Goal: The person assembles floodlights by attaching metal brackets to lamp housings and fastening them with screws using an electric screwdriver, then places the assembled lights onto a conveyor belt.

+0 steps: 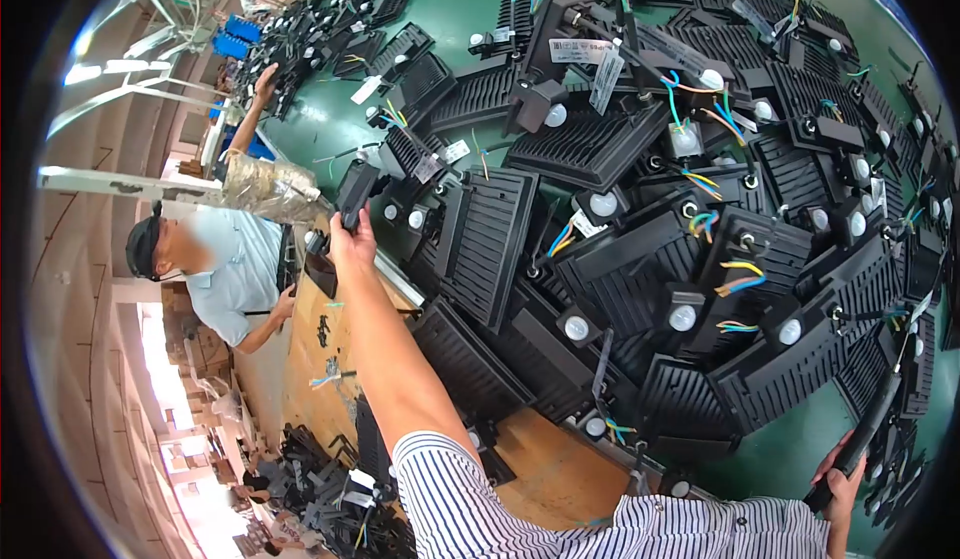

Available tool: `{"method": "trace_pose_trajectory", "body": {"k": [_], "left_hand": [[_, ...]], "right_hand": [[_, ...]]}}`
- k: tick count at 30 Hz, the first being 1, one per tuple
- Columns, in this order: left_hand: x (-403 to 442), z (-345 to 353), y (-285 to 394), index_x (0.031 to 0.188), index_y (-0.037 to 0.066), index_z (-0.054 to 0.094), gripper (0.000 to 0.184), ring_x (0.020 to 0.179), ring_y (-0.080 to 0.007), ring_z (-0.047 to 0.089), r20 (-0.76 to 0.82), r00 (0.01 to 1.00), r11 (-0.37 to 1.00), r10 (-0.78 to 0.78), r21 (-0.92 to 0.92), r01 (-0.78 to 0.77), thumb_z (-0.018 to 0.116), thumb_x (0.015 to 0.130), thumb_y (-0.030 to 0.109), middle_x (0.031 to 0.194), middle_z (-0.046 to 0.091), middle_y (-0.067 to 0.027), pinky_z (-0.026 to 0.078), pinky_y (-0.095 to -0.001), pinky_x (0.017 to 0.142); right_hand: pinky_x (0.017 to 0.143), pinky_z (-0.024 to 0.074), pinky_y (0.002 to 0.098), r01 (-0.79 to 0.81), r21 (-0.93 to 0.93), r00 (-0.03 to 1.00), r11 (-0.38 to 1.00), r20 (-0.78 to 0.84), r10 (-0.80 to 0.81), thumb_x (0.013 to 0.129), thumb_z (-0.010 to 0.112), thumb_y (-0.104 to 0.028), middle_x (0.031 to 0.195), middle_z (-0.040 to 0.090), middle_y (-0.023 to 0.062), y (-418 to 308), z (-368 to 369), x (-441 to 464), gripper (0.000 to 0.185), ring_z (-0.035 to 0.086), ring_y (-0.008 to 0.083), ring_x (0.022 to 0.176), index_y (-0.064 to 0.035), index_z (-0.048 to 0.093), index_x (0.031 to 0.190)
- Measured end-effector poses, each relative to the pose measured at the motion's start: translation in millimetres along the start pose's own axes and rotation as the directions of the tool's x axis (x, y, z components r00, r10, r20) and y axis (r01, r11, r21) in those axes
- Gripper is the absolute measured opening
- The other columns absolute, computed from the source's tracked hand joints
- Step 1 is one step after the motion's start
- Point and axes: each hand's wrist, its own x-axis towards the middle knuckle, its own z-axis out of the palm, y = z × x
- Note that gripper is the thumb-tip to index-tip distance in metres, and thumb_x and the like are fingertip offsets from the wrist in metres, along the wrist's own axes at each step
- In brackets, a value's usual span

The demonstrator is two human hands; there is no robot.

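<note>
My left hand (352, 244) reaches to the left edge of the heap and is closed on a small black rectangular housing (356, 191). Its fingers wrap the lower end. Beside it lie black finned floodlights (488, 244) with white domed sensors (603, 204) and loose coloured wires (740, 281). At the lower right, my right hand (842, 481) grips a long black electric screwdriver (868, 424), whose thin shaft points up and away from me. Some of the right hand's fingers are hidden behind the handle.
The floodlights are piled over a green table (325, 109). Left of it stands a wooden bench (318, 359) with small parts, and more black fixtures (310, 489) lie beyond. A co-worker (235, 259) in a cap stands at left, one arm stretched towards a blue bin (236, 37).
</note>
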Motion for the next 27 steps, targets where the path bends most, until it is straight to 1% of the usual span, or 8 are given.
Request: {"method": "trace_pose_trajectory", "body": {"k": [5,6,7,12,18,22,25,27], "left_hand": [[43.5,-6.8,5.6,0.121,-0.012,0.044,0.04,0.106,-0.0371,0.055,0.043,0.999,0.98,0.031,-0.198,-0.022,0.045,0.096,0.019,0.117,0.055,-0.0236,0.053,-0.0393,0.089],[59.6,-28.4,11.9,0.118,-0.011,0.05,0.037,0.104,-0.0284,0.057,0.367,0.917,0.71,0.157,0.603,-0.363,0.048,0.095,0.018,0.114,0.059,-0.0199,0.051,-0.0339,0.089],[57.7,-35.9,14.0,0.115,-0.009,0.056,0.034,0.101,-0.0198,0.059,0.644,0.718,-0.147,0.263,0.762,-0.63,0.05,0.094,0.017,0.11,0.062,-0.0162,0.048,-0.0285,0.089],[-29.8,-19.4,18.5,0.103,-0.008,0.06,0.037,0.091,-0.0227,0.061,0.621,0.729,-0.461,0.289,0.757,-0.463,0.063,0.085,0.024,0.099,0.065,-0.0161,0.047,-0.0334,0.084],[-89.2,25.0,88.9,0.106,-0.003,0.058,0.023,0.09,-0.0183,0.057,0.475,0.729,0.659,0.494,0.343,-0.67,0.045,0.09,0.008,0.099,0.06,-0.0114,0.05,-0.029,0.075],[-334.9,119.9,38.6,0.124,-0.005,0.046,0.046,0.11,-0.0285,0.051,0.69,0.527,0.554,0.496,0.215,-0.804,0.056,0.092,0.025,0.122,0.052,-0.0238,0.039,-0.05,0.098],[-488.4,132.1,-44.4,0.108,-0.006,0.057,0.023,0.078,-0.0255,0.063,0.927,-0.018,-0.037,0.376,-0.004,-0.999,0.054,0.091,0.009,0.104,0.061,-0.0181,0.053,-0.0294,0.063],[-578.6,125.8,-122.3,0.101,-0.006,0.06,0.018,0.068,-0.0253,0.063,0.99,0.03,0.35,0.14,-0.021,-0.936,0.05,0.092,0.007,0.089,0.064,-0.0163,0.052,-0.0258,0.057]], "right_hand": [[0.044,0.0464,0.0246,0.009,-0.033,0.998,0.999,-0.063,-0.011,0.065,0.075,-0.032,0.064,0.049,0.0055,-2.1,15.4,-1.2,0.065,0.052,0.0144,0.047,-0.0016,0.037,0.107],[0.044,0.0453,0.0242,0.018,-0.056,1.0,0.998,-0.02,-0.019,0.067,0.072,-0.031,0.065,0.048,0.0036,2.3,9.3,-4.4,0.063,0.051,0.0135,0.048,-0.0017,0.037,0.109],[0.044,0.0461,0.026,-0.018,-0.024,0.999,1.0,-0.051,0.017,0.064,0.072,-0.028,0.065,0.048,0.0042,0.0,11.4,-7.5,0.062,0.051,0.0148,0.048,-0.002,0.037,0.109],[0.053,0.0514,0.0336,-0.132,0.112,0.991,0.985,0.043,0.128,0.063,0.067,-0.009,0.075,0.055,0.0082,-16.2,-7.0,-28.5,0.052,0.059,0.0191,0.057,-0.0023,0.042,0.108],[0.058,0.0495,0.0294,-0.093,0.314,0.942,0.945,0.335,-0.018,0.069,0.072,-0.008,0.077,0.058,0.0092,6.2,-55.3,-54.2,0.052,0.06,0.0168,0.064,-0.0038,0.042,0.112],[0.06,0.049,0.0285,0.037,0.463,0.937,0.886,0.291,-0.191,0.071,0.072,-0.01,0.077,0.058,0.0087,33.6,-104.9,-73.3,0.051,0.06,0.0165,0.064,-0.0038,0.041,0.111],[0.058,0.0491,0.0294,0.197,0.556,0.924,0.807,0.171,-0.343,0.07,0.073,-0.013,0.074,0.056,0.0075,61.6,-148.6,-85.6,0.054,0.058,0.0172,0.062,-0.0038,0.04,0.111],[0.056,0.049,0.0301,0.296,0.627,0.9,0.721,0.07,-0.431,0.07,0.074,-0.015,0.072,0.054,0.0069,80.2,-176.4,-95.2,0.055,0.058,0.0177,0.061,-0.0041,0.039,0.111]]}}
